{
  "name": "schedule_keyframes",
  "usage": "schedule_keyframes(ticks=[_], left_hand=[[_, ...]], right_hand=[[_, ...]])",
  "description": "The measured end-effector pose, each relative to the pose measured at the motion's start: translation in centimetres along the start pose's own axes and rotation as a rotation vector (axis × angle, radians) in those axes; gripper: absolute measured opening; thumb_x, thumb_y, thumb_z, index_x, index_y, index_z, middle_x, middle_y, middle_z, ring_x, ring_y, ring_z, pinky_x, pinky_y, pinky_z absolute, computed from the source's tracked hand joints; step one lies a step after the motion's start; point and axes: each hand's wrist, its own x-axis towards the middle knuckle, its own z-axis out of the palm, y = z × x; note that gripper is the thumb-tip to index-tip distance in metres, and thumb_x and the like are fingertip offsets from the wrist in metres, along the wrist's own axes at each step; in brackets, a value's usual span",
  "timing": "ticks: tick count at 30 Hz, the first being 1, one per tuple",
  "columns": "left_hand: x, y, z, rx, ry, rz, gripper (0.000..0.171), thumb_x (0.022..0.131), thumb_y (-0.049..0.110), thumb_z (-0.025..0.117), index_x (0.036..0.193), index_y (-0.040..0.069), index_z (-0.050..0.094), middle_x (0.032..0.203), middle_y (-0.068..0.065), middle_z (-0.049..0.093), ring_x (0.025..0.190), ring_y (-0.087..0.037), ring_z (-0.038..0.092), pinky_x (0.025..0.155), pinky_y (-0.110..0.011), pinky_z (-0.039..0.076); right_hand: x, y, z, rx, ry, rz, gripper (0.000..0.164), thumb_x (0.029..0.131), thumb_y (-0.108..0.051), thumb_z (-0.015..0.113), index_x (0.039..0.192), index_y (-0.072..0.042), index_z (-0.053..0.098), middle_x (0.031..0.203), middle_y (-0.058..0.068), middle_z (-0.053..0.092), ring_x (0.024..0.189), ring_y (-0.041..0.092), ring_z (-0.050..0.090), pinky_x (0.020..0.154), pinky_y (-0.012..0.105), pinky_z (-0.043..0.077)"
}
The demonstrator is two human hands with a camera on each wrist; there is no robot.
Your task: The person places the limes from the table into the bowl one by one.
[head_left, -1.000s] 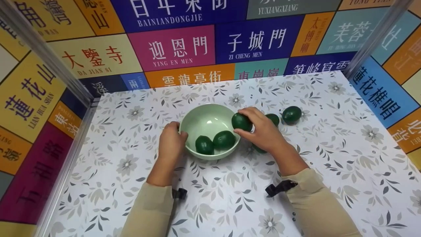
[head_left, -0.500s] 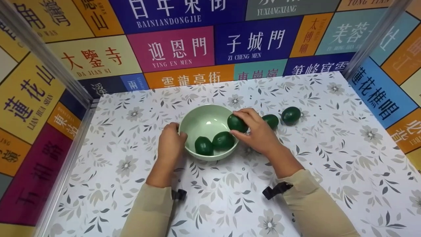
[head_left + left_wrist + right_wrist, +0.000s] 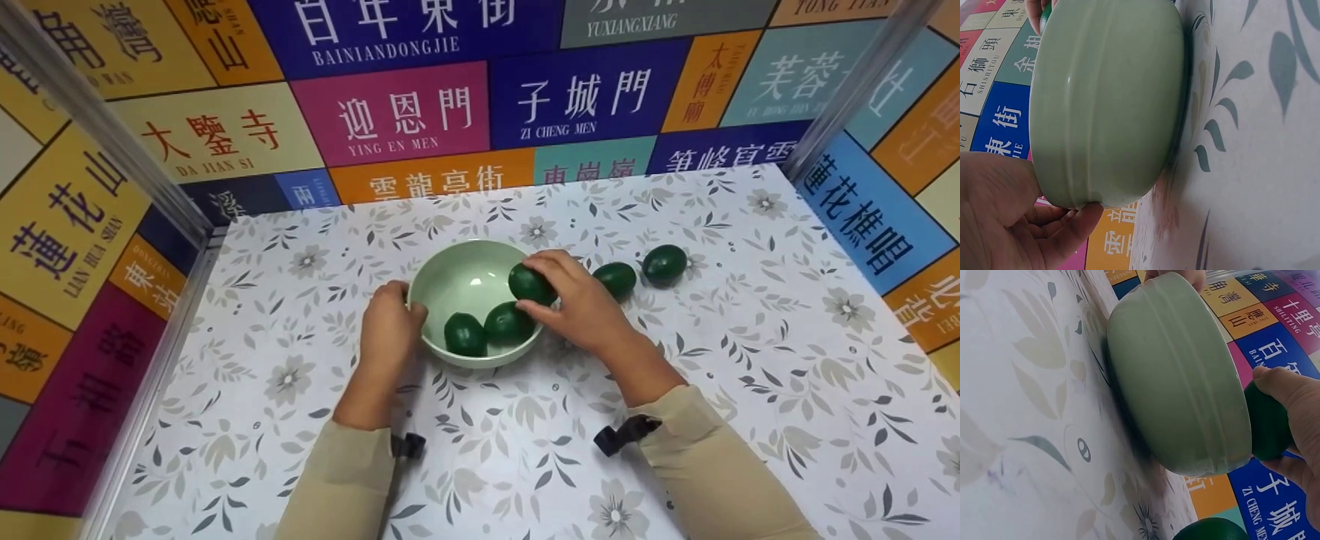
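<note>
A light green bowl (image 3: 484, 259) stands on the table with two glossy dark green, lime-like fruits (image 3: 465, 334) in its near side. My left hand (image 3: 390, 322) grips the bowl's left rim; in the left wrist view, its fingers and thumb meet at the bowl's edge (image 3: 1100, 101). A third dark green fruit (image 3: 530, 283) is pinched between the thumb and fingers of my right hand (image 3: 577, 304), over the bowl's right rim. The right wrist view shows this fruit (image 3: 1268, 424) at the rim, partly hidden behind the bowl (image 3: 1179, 382).
To the right, two more dark green fruits lie on the table, one (image 3: 615, 280) close behind my right hand and another (image 3: 664, 265) farther out. A flower-patterned cover (image 3: 480, 465) spreads over the table. Colourful panels with lettering (image 3: 409, 112) rise behind it and at both sides.
My right hand has moved a little left, bringing its fruit from the bowl's right edge to over the inside. The left hand stays on the rim.
</note>
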Motion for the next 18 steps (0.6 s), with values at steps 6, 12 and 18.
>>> schedule_keyframes(ticks=[6,12,18], left_hand=[[-0.01,-0.08,0.04,-0.003,0.001,0.004,0.036,0.094,0.010,0.064,0.128,-0.002,0.064,0.121,-0.019,0.068,0.114,-0.034,0.065,0.103,-0.046,0.052],[0.04,-0.06,-0.01,0.000,-0.004,-0.008,0.034,0.094,0.011,0.064,0.126,-0.001,0.064,0.119,-0.018,0.067,0.113,-0.033,0.065,0.103,-0.045,0.052],[0.03,0.00,-0.04,-0.001,-0.007,-0.011,0.033,0.093,0.010,0.064,0.124,-0.001,0.064,0.118,-0.018,0.068,0.112,-0.033,0.065,0.102,-0.045,0.051]], right_hand=[[0.24,-0.29,0.24,-0.022,-0.032,0.017,0.057,0.092,-0.036,0.079,0.141,-0.012,0.062,0.137,0.015,0.055,0.117,0.034,0.065,0.102,0.048,0.054],[0.56,-0.60,0.59,-0.046,-0.088,-0.012,0.054,0.093,-0.033,0.078,0.140,-0.013,0.062,0.138,0.014,0.056,0.121,0.033,0.063,0.103,0.048,0.054],[0.76,-0.81,0.85,-0.086,-0.152,-0.020,0.051,0.094,-0.032,0.077,0.140,-0.016,0.063,0.139,0.013,0.056,0.126,0.033,0.060,0.102,0.048,0.054]])
